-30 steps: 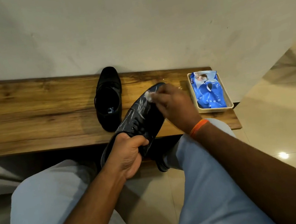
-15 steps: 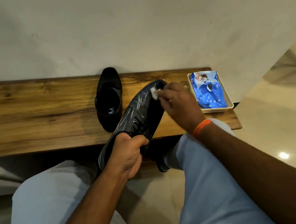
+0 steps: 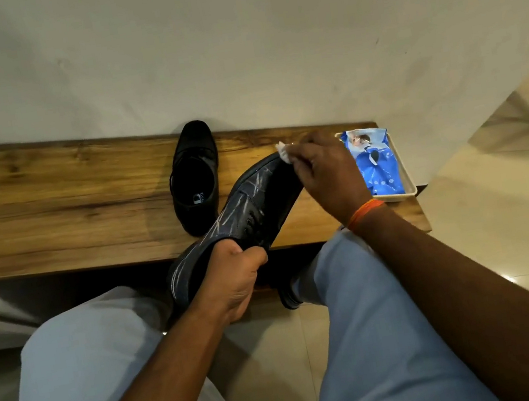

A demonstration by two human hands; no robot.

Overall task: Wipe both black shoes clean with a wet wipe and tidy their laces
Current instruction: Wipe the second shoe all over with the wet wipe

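Observation:
My left hand (image 3: 233,274) grips the heel end of a black lace-up shoe (image 3: 246,206), held tilted with its toe pointing up and away over the bench. Wet streaks shine along its side. My right hand (image 3: 324,173) pinches a small white wet wipe (image 3: 283,152) against the tip of the toe. The second black shoe (image 3: 195,176) stands on the wooden bench (image 3: 50,213), toe toward the wall, just left of the held one.
A blue pack of wipes (image 3: 376,161) lies in a cream tray (image 3: 406,177) at the bench's right end. A pale wall rises behind the bench. My knees in light trousers fill the foreground, with tiled floor to the right.
My right hand has slid the wipe up the shoe from the vamp to the toe tip. The left hand keeps its hold on the heel.

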